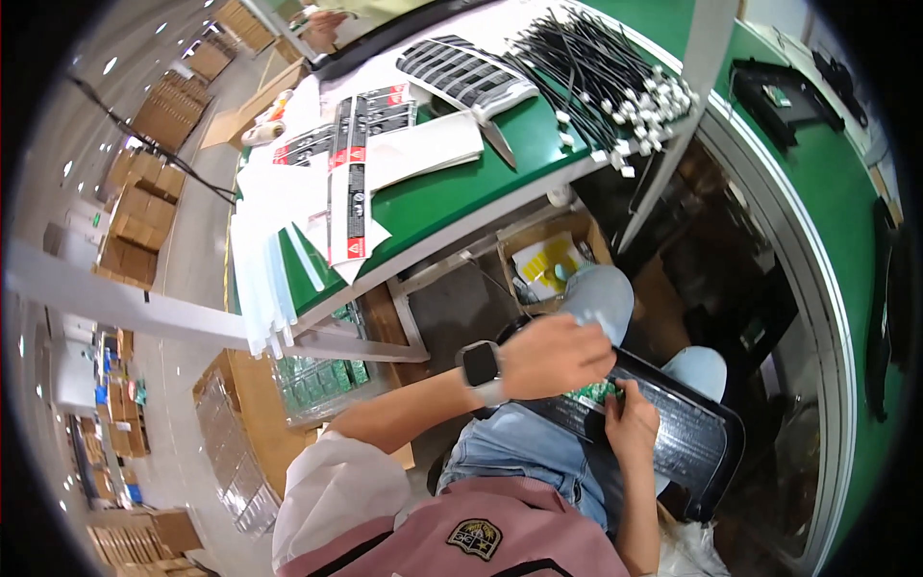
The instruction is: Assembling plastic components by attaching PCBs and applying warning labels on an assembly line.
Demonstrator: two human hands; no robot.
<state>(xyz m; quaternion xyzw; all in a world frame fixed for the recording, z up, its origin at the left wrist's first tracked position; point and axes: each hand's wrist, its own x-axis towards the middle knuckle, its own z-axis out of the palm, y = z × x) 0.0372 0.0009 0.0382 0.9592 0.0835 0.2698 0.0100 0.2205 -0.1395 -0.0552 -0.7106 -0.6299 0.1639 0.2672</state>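
Note:
Across my lap lies a black plastic housing (700, 433) with a raised rim. A small green circuit board (593, 392) shows in it, partly hidden by my hands. My left hand (556, 358), with a smartwatch (479, 364) on its wrist, is above the board with its fingers curled in. A whitish blur shows beside its knuckles; what the fingers hold is hidden. Lower and to the right, my right hand (635, 423) reaches over the housing beside the board. Its thumb and forefinger close on a small dark piece that I cannot make out.
On the green bench (423, 207) ahead are black cables with white connectors (615, 96), label sheets (350, 183) and a blade (499, 144). A carton (514, 255) stands beneath. Circuit boards in trays (322, 380) sit at left. Another green bench (798, 202) curves along the right.

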